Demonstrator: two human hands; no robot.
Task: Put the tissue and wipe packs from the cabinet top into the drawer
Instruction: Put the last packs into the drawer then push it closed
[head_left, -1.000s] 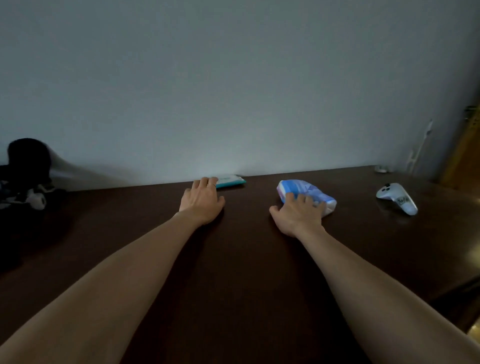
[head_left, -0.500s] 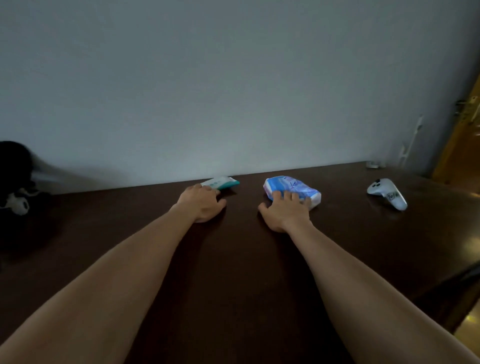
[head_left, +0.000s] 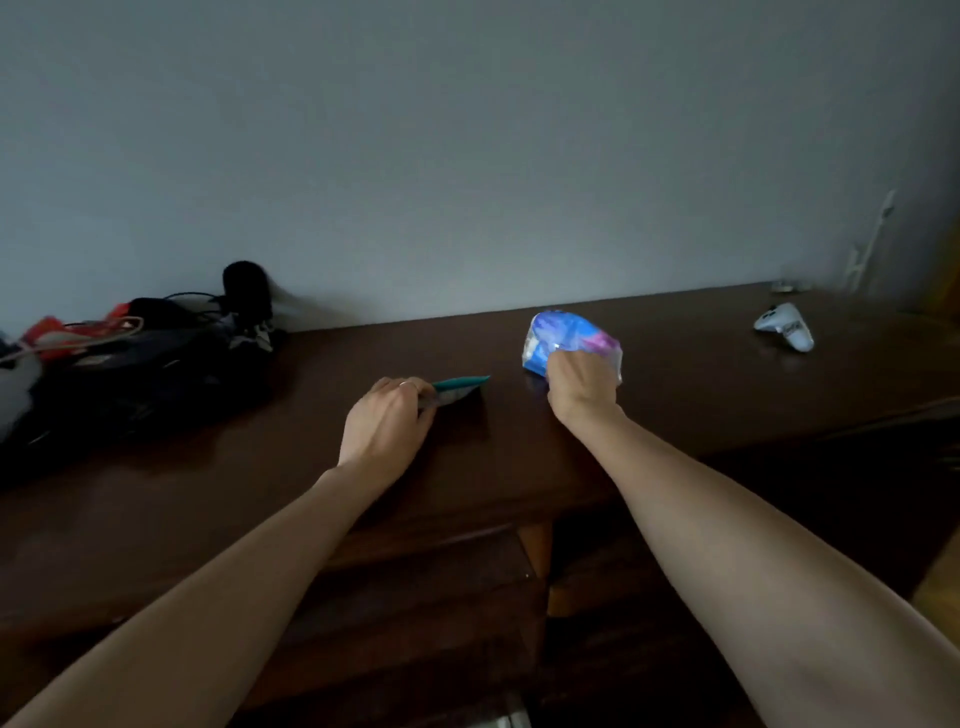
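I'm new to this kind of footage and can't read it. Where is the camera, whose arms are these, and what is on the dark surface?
There is no machine here: a person wears one camera on the head, looking forward and down at their own bare arms. The dark surface is a wooden cabinet top. The left hand grips a flat teal wipe pack. The right hand holds a blue tissue pack, raised at an angle. A white controller lies far right, and dark tangled clutter sits at the left.

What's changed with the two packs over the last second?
Both hands closed on them: the left hand now pinches the teal pack, the right hand grips the blue pack and tips it up. Both came nearer the front edge. The white controller stayed put.
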